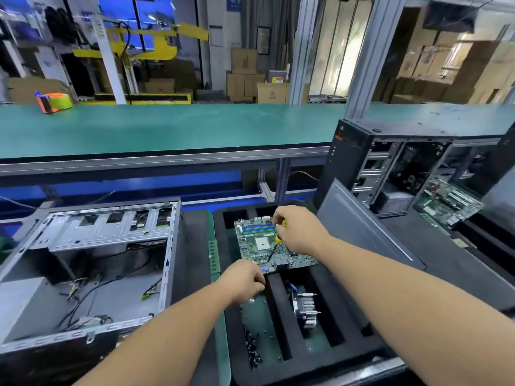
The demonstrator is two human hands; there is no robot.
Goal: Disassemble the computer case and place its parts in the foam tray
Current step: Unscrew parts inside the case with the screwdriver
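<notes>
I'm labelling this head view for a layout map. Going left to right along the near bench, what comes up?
Open computer case → green RAM stick → left hand → heatsink → grey side panel → second, upright case.

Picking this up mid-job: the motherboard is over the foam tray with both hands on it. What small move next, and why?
Probably lower the green motherboard flat into the black foam tray: the left hand holds its near edge, the right hand also grips a yellow-handled screwdriver, and it sits tilted.
</notes>
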